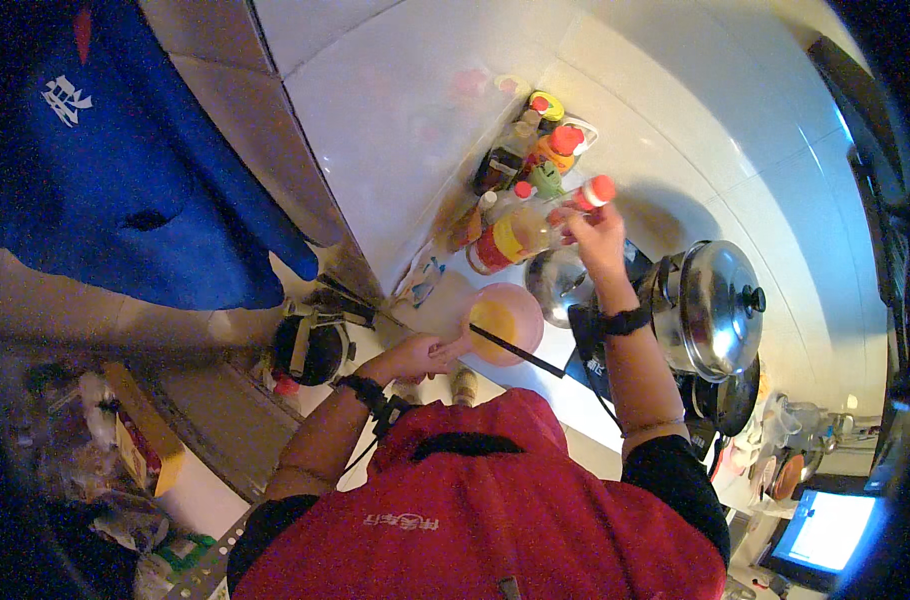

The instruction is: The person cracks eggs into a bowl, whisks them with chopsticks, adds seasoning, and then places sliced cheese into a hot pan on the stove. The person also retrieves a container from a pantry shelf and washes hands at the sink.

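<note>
My left hand (423, 358) grips the handle of a pink bowl (530, 313) that holds yellow liquid. A pair of dark chopsticks (522, 353), or a single one, slants across the bowl with one end over its rim. Farther away, my right hand (599, 234) is closed around the neck of a large clear bottle (509, 238). The bottle has a red cap and a red and yellow label, and it lies tilted with the cap toward the right. Close by my right wrist is a round metal lid (558, 281).
Several condiment bottles (503, 161) crowd the counter corner. A lidded steel pot (714, 311) stands at the right, beside a dark pan (732, 401). A lit screen (826, 529) is at the lower right. A blue garment (162, 187) hangs at the left above a black pot (312, 349).
</note>
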The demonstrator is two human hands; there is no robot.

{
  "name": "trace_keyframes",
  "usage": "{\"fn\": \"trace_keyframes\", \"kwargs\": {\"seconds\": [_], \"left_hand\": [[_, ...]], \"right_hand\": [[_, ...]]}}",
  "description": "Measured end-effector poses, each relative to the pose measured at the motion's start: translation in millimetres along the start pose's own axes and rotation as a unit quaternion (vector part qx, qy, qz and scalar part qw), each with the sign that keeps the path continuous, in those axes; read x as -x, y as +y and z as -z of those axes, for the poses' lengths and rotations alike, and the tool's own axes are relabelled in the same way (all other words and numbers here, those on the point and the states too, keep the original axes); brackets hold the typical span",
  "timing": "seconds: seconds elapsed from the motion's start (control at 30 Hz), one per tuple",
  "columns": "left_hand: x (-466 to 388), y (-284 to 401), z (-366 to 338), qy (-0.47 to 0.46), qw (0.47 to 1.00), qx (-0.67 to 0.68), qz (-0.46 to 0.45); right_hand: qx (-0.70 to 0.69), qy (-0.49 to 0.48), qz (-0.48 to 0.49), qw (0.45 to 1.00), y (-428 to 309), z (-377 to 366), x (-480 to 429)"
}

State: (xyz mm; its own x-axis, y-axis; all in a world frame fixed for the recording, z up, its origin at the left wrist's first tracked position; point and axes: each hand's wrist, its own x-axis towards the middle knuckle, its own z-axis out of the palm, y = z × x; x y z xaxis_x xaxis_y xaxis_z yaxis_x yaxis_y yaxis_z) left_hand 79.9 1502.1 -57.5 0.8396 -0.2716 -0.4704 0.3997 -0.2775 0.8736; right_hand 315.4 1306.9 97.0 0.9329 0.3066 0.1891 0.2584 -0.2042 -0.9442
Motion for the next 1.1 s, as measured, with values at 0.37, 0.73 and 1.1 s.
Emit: {"fn": "trace_keyframes", "kwargs": {"seconds": [0.37, 0.73, 1.1], "left_hand": [[-36, 21, 1, 0.163, 0.970, -0.168, -0.061], [87, -28, -58, 0.521, 0.852, -0.017, -0.042], [222, -76, -267, 0.688, 0.720, 0.076, 0.043]], "right_hand": [[-0.102, 0.066, 0.015, 0.992, -68, 41, 48], [0.059, -0.243, 0.261, 0.932, -102, 4, 121], [-0.014, -0.424, 0.372, 0.826, -98, -14, 218]]}}
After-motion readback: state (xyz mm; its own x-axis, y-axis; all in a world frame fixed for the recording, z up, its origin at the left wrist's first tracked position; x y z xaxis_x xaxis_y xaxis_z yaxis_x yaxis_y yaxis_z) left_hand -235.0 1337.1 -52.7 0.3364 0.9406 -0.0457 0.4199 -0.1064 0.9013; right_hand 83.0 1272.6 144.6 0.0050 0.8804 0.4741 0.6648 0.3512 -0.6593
